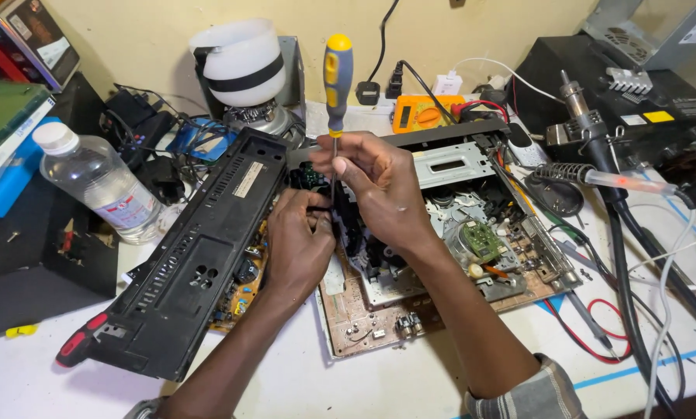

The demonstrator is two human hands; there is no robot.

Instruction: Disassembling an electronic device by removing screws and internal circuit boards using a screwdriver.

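Observation:
My right hand [379, 186] grips a screwdriver [337, 77] with a blue and yellow handle, held upright with its shaft pointing down into an opened electronic device [472, 233]. My left hand [297, 240] rests just left of the shaft, fingers curled on a black part inside the device. The screwdriver's tip is hidden between my hands. A black plastic cover panel [200, 264] leans tilted against the device's left side. Brown circuit boards [363, 326] and a metal mechanism [453, 167] lie exposed.
A clear plastic bottle [99, 182] stands at the left. A white jar-shaped object [243, 62] sits behind. An orange multimeter [421, 112], a soldering iron in its coil stand [588, 174], red and black cables [596, 334] and a red-handled tool [80, 337] surround the device.

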